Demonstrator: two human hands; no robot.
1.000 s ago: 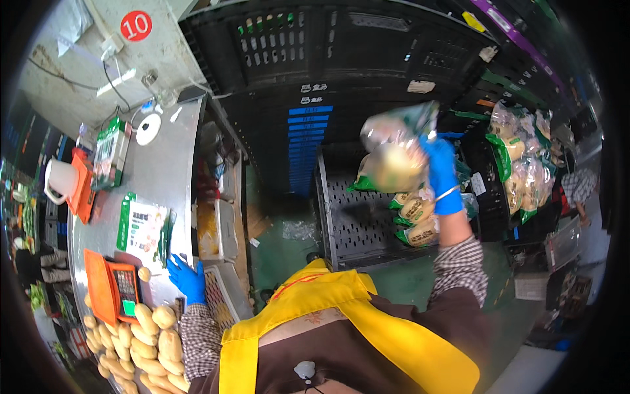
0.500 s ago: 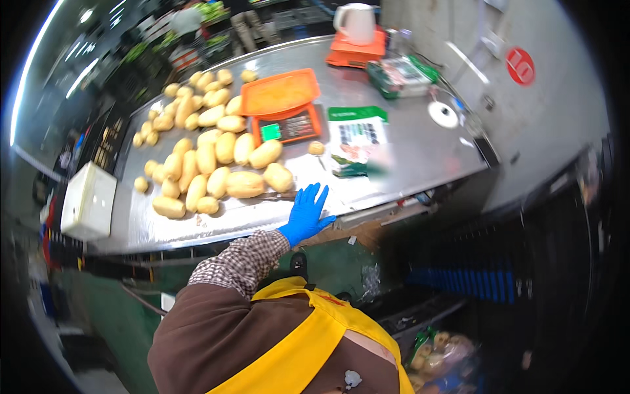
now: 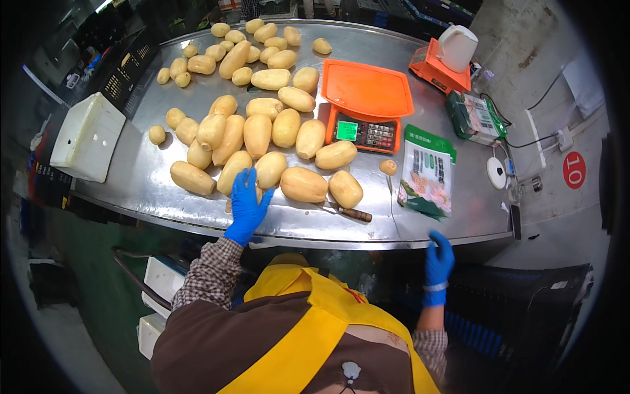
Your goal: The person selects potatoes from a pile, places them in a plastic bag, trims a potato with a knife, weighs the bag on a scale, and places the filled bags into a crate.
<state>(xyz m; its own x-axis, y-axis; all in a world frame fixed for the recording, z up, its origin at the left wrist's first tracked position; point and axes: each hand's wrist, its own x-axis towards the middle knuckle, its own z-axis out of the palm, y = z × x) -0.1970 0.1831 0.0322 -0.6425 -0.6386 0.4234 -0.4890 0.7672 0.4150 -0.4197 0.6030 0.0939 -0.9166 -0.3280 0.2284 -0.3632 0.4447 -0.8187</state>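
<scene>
My left hand (image 3: 244, 209), in a blue glove, is open at the table's near edge. Its fingertips reach a pale lotus root segment (image 3: 233, 175); another lotus root segment (image 3: 270, 169) sits just right of them. My right hand (image 3: 439, 266), also gloved in blue, hangs just off the near edge, loosely open with nothing visible in it. Beyond it lies a green and white printed bag (image 3: 425, 174), flat. A knife (image 3: 355, 214) with a wooden handle rests between my hands, beside a lotus root segment (image 3: 345, 189). A small root piece (image 3: 388, 167) lies near the bag.
An orange scale (image 3: 365, 95) stands mid-table, with many lotus root segments to its left. At the far right are a second orange scale (image 3: 438, 71) bearing a white jug (image 3: 457, 48), and a bag stack (image 3: 476, 117). A white foam box (image 3: 88, 138) stands left.
The view has swung right and lower. My left hand has moved left from near the knife to the lotus roots. My right hand has come into clear view at the right.
</scene>
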